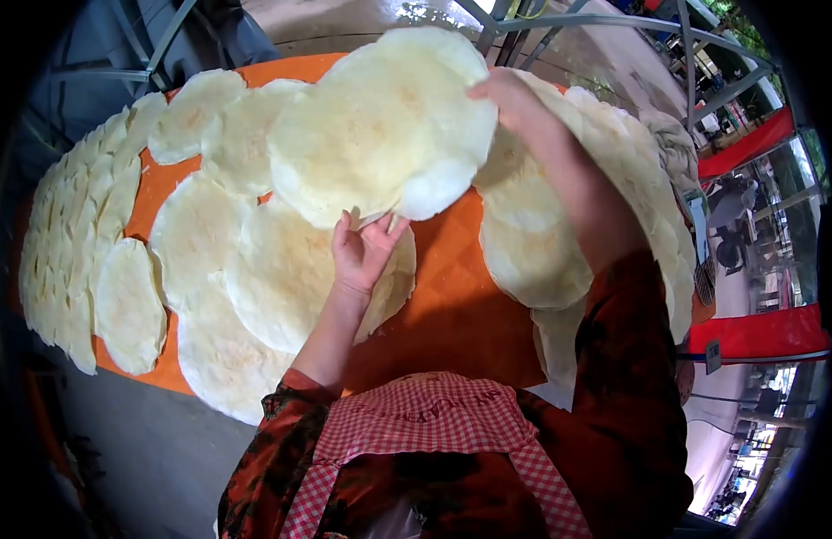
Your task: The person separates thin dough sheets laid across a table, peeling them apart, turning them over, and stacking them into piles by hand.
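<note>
Apron [425, 418] near, flatbread [371, 126] beyond: right edge tight in my right hand [513, 99], left hand [366, 253] half-open at its near edge!

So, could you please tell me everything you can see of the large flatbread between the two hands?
The large flatbread is thin, pale yellow and roughly round, with an uneven rim and faint browner patches; it looks like dough. It is held above the orange tabletop, covering part of other flatbreads in view. The left hand touches its near edge; the right hand grips its right edge. A whiter flap at lower right may be folded over.
</note>
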`<action>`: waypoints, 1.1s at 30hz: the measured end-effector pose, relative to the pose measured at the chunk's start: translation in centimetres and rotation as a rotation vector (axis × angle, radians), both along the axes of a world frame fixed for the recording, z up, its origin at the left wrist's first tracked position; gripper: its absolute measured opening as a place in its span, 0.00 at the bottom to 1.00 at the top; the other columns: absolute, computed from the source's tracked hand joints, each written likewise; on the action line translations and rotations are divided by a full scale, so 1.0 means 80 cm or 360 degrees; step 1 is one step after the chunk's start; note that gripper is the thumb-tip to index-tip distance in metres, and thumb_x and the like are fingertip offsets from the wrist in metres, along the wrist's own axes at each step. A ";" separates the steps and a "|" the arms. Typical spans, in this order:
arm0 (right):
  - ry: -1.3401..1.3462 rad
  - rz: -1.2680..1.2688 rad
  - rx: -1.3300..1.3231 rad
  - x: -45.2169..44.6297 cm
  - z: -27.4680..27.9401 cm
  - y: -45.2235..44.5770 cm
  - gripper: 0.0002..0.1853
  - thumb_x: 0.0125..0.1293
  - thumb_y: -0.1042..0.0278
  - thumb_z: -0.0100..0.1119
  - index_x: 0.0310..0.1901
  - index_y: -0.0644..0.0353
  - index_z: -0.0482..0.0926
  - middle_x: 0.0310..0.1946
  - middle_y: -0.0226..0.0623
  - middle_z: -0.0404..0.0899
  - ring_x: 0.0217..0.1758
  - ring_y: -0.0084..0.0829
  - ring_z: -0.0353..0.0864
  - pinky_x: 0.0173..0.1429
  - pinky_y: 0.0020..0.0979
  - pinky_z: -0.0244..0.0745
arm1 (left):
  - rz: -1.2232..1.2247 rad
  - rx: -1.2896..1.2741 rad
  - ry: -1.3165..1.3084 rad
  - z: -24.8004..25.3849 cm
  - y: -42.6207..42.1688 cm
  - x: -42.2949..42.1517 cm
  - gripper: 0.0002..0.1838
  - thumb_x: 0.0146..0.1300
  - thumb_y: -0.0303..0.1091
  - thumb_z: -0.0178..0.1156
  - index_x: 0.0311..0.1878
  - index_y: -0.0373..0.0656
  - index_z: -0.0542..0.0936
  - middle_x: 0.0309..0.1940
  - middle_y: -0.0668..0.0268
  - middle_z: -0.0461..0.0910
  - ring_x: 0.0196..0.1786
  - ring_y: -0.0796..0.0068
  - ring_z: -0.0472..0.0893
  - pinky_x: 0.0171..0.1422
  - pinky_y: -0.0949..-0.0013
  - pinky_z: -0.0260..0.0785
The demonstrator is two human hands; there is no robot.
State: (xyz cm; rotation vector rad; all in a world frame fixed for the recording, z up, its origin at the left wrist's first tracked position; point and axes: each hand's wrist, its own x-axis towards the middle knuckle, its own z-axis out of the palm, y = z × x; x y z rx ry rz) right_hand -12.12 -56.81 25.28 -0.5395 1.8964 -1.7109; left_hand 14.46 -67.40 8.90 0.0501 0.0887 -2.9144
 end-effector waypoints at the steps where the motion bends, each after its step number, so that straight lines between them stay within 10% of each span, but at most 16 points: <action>1: -0.0153 -0.0037 -0.0024 -0.006 -0.034 0.018 0.22 0.56 0.82 0.55 0.55 0.76 0.71 0.50 0.51 0.77 0.51 0.43 0.80 0.57 0.43 0.76 | 0.0011 -0.0087 -0.0182 -0.027 -0.011 -0.002 0.16 0.63 0.37 0.62 0.49 0.38 0.74 0.54 0.54 0.77 0.62 0.54 0.72 0.71 0.47 0.62; 2: -0.0311 -0.0073 -0.0046 -0.012 -0.077 0.035 0.23 0.56 0.82 0.55 0.56 0.76 0.70 0.51 0.51 0.77 0.52 0.44 0.79 0.57 0.43 0.76 | 0.0024 -0.0173 -0.0368 -0.044 -0.016 -0.003 0.14 0.64 0.34 0.61 0.49 0.39 0.74 0.54 0.55 0.77 0.61 0.56 0.74 0.70 0.49 0.65; 3: -0.0395 -0.0134 0.0013 -0.013 -0.117 0.049 0.23 0.56 0.82 0.54 0.56 0.76 0.70 0.50 0.51 0.77 0.51 0.44 0.80 0.57 0.43 0.76 | -0.0009 -0.0142 -0.0725 -0.017 -0.008 -0.004 0.07 0.67 0.29 0.57 0.46 0.40 0.74 0.46 0.56 0.79 0.47 0.63 0.81 0.49 0.64 0.79; 7: -0.0528 -0.0318 0.0255 -0.012 -0.293 0.100 0.21 0.55 0.81 0.55 0.53 0.74 0.74 0.47 0.51 0.79 0.45 0.46 0.81 0.52 0.46 0.78 | -0.0038 -0.0796 -0.1385 -0.105 -0.010 0.011 0.07 0.68 0.30 0.56 0.40 0.36 0.70 0.25 0.63 0.73 0.18 0.73 0.69 0.17 0.73 0.61; 14: -0.0716 -0.0444 0.0333 0.045 -0.318 0.098 0.17 0.58 0.77 0.54 0.50 0.66 0.79 0.46 0.43 0.81 0.44 0.38 0.83 0.48 0.43 0.79 | -0.0305 -0.0604 -0.1280 -0.136 -0.001 0.033 0.14 0.66 0.27 0.56 0.52 0.37 0.70 0.29 0.61 0.74 0.28 0.70 0.74 0.29 0.70 0.68; 16: -0.0114 -0.0363 0.0338 0.029 -0.329 0.084 0.17 0.60 0.74 0.54 0.52 0.64 0.79 0.44 0.38 0.82 0.44 0.32 0.82 0.49 0.36 0.77 | -0.0517 -0.0487 -0.1190 -0.155 -0.014 0.030 0.17 0.64 0.27 0.57 0.55 0.36 0.70 0.33 0.59 0.76 0.34 0.67 0.76 0.31 0.69 0.69; 18: -0.0067 -0.0260 -0.0112 0.025 -0.246 0.057 0.18 0.59 0.73 0.55 0.53 0.64 0.79 0.41 0.35 0.83 0.43 0.28 0.81 0.49 0.32 0.76 | -0.0419 -0.0472 -0.1220 -0.064 0.004 0.015 0.16 0.63 0.26 0.56 0.53 0.34 0.70 0.41 0.55 0.77 0.40 0.64 0.78 0.36 0.67 0.73; 22: 0.0538 -0.0247 0.0469 -0.065 -0.143 0.005 0.16 0.55 0.77 0.56 0.48 0.67 0.79 0.39 0.38 0.83 0.40 0.31 0.83 0.47 0.34 0.77 | -0.0096 -0.0932 -0.1082 -0.022 -0.022 -0.039 0.13 0.62 0.21 0.54 0.51 0.35 0.71 0.44 0.58 0.78 0.44 0.67 0.80 0.49 0.62 0.78; 27: 0.0282 -0.0315 -0.0368 -0.097 -0.033 0.073 0.16 0.58 0.78 0.57 0.49 0.68 0.77 0.39 0.41 0.82 0.40 0.34 0.83 0.46 0.37 0.78 | 0.0132 -0.1337 -0.0756 0.052 -0.031 -0.129 0.12 0.62 0.23 0.59 0.49 0.39 0.74 0.38 0.65 0.80 0.39 0.72 0.81 0.44 0.66 0.78; 33: 0.0043 -0.0690 -0.0241 -0.129 -0.220 0.235 0.23 0.60 0.77 0.56 0.59 0.65 0.72 0.47 0.40 0.80 0.47 0.35 0.81 0.53 0.36 0.76 | -0.0384 -0.1328 -0.0920 -0.074 0.038 -0.235 0.07 0.62 0.25 0.57 0.44 0.38 0.76 0.34 0.65 0.79 0.33 0.74 0.79 0.34 0.68 0.77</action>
